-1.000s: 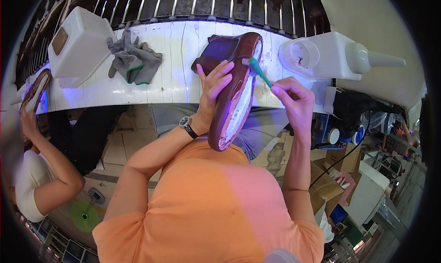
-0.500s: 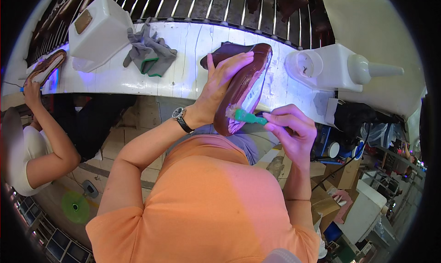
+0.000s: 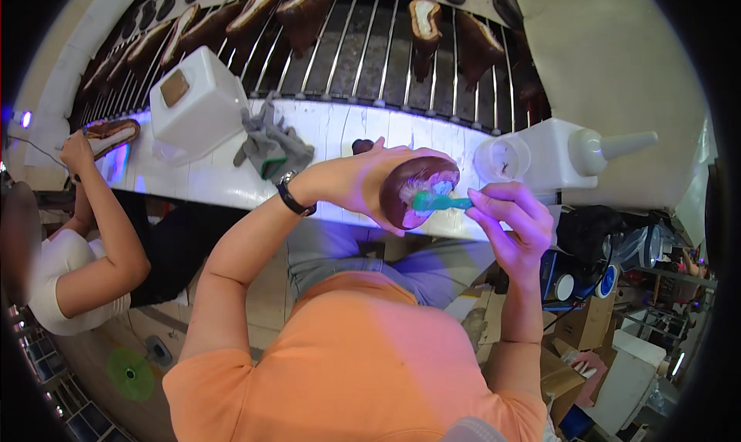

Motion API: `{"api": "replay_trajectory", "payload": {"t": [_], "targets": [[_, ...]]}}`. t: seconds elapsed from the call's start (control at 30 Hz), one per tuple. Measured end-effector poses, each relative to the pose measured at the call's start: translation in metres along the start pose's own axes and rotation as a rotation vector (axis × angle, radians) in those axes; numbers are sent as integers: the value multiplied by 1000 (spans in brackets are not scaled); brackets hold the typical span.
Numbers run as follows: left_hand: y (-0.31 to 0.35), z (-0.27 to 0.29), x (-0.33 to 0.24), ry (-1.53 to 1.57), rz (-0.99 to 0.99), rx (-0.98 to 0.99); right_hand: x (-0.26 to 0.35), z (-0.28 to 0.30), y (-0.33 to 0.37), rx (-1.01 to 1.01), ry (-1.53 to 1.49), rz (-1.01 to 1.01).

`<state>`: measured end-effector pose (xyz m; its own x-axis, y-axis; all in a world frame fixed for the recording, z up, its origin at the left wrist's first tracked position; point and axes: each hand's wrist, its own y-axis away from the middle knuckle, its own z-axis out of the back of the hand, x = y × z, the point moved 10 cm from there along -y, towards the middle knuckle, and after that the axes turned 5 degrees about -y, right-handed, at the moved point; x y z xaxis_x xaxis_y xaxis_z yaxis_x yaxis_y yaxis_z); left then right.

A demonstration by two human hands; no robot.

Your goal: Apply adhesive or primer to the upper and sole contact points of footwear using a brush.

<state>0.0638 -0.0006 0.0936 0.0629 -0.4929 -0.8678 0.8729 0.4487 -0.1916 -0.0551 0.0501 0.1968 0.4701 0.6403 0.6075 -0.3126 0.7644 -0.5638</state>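
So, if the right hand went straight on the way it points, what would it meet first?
Likely the brown shoe, at the head of the green brush the right hand holds; depth is unclear.

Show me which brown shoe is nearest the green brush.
The brown shoe in the person's left hand; the others rest on the barred rack or by the co-worker's hand.

A white surface (image 3: 370,121) carried a white boxy plastic container (image 3: 202,110), green-edged grey fabric glove (image 3: 272,145), clear round plastic cup (image 3: 502,158) and white nozzled plastic bottle (image 3: 552,152); brown leathery footwear (image 3: 305,17) lay across silvery metal bars (image 3: 365,48).
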Motion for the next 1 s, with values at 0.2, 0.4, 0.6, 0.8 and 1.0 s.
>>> {"api": "replay_trajectory", "payload": {"t": [0.2, 0.4, 0.6, 0.8, 1.0], "targets": [[-45, 19, 17, 237, -63, 282, -24, 22, -44, -44, 143, 61], [-77, 16, 67, 512, 7, 456, -51, 34, -75, 31, 279, 22], [-76, 26, 83, 497, 50, 455, -71, 36, -74, 79, 109, -103], [-80, 23, 83, 513, 105, 454, -77, 49, -85, -87, 117, -169], [-75, 29, 86, 470, 115, 445, -72, 24, -91, 372, 148, -284]]}}
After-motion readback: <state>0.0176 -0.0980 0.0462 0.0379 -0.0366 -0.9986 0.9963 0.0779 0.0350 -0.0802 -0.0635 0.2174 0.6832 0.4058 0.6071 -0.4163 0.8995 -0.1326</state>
